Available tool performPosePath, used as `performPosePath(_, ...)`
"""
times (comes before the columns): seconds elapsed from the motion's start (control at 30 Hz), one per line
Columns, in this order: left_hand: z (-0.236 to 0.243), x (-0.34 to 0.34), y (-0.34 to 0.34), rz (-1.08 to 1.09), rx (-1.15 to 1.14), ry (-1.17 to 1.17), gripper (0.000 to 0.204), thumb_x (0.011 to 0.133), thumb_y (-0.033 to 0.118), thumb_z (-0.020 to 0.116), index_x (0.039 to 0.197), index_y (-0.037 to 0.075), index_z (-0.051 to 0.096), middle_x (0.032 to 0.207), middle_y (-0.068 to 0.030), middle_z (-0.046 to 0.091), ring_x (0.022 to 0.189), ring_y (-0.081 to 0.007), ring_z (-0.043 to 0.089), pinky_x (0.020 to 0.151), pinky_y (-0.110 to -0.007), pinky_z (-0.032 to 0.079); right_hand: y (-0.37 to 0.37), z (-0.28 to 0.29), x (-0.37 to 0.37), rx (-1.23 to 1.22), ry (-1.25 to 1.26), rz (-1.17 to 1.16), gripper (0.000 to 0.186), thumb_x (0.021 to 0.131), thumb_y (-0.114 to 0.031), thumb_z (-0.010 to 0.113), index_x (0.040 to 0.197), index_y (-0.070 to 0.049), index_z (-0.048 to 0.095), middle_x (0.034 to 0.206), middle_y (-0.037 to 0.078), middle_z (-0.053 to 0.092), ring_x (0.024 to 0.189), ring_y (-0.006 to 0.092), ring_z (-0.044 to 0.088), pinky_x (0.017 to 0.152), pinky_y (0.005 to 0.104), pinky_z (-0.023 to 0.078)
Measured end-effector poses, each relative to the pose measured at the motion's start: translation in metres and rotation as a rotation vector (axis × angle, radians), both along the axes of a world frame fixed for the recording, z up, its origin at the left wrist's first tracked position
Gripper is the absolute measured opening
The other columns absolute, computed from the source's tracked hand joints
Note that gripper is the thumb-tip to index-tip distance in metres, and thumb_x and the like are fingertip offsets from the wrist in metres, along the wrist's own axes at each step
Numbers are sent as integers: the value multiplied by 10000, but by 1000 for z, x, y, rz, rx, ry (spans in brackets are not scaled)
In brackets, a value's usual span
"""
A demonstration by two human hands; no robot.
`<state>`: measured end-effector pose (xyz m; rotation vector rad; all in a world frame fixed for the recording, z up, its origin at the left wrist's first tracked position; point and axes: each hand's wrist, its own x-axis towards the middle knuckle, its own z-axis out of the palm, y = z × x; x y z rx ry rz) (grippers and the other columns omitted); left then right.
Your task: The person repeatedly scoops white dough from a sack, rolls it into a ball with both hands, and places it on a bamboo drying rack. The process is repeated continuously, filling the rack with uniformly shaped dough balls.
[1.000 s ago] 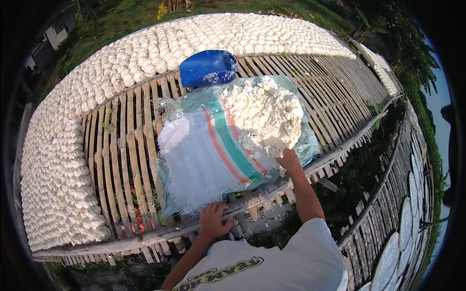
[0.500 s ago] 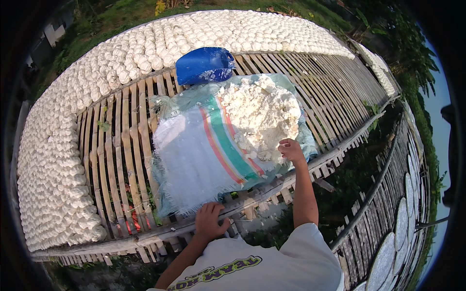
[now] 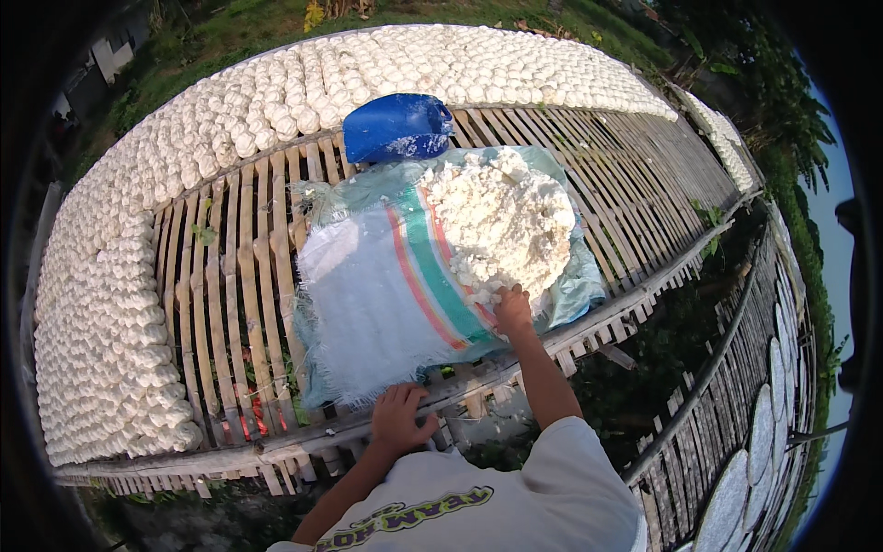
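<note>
A heap of white crumbly mash (image 3: 506, 221) lies on the right part of a white woven sack (image 3: 363, 276) with green, red and orange stripes. My right hand (image 3: 512, 311) is at the heap's near edge, its fingers bent down among loose white crumbs; the fingertips are partly hidden. On the wooden rail (image 3: 469, 386) at the sack's near edge, my left hand (image 3: 399, 419) rests with its thumb apart and nothing visible in it. Behind the sack sits a blue scoop-like plastic container (image 3: 397, 129), tipped on its side and smeared with white bits.
Slatted bamboo rack (image 3: 225, 304) carries everything. Dense rows of white rounded lumps (image 3: 110, 322) cover its left side and far edge. To the right, a lower slatted rack (image 3: 685, 460) holds pale flat ovals (image 3: 722, 501). Greenery surrounds the racks.
My right hand has moved left and slightly nearer, from the heap's right near side to its near edge by the stripes. The left hand stays on the rail.
</note>
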<state>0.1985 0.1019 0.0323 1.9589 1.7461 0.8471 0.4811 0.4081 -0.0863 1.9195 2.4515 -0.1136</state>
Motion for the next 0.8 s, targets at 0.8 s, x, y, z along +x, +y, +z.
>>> performPosePath(0.8,-6,1,-2,5,49,23,408,807,347,752,1131,112,672,1186,-66,667,1087,-292,629,891,-462,488,88,154,-48,-118,1027,51,160,982,-100,736,1058,32,785,851,40,757,763,113,679,734,294,560)
